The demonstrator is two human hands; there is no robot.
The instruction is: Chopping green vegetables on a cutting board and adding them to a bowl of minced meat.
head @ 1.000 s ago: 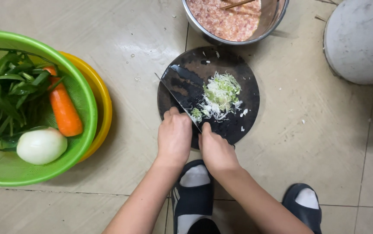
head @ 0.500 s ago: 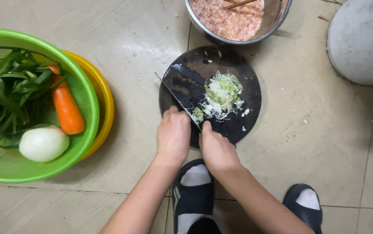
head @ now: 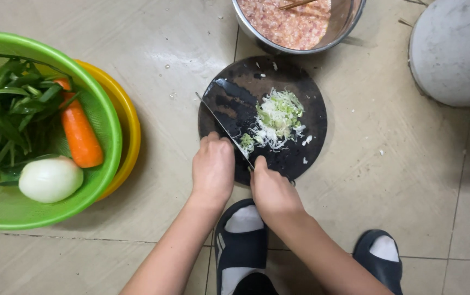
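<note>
A green plastic basin [head: 104,131] at far left, nested in a yellow one [head: 128,125], holds dark leafy greens [head: 6,114], an orange carrot [head: 80,135] and a white peeled onion [head: 50,178]. The left hand [head: 213,166] presses on the spine of a broad steel cleaver [head: 225,116]; the right hand [head: 270,188] grips its handle. The blade stands on a round dark wooden chopping board [head: 311,142] on the tiled floor, beside shredded pale-green cabbage [head: 276,117]. A steel bowl of minced meat [head: 289,22] sits beyond.
</note>
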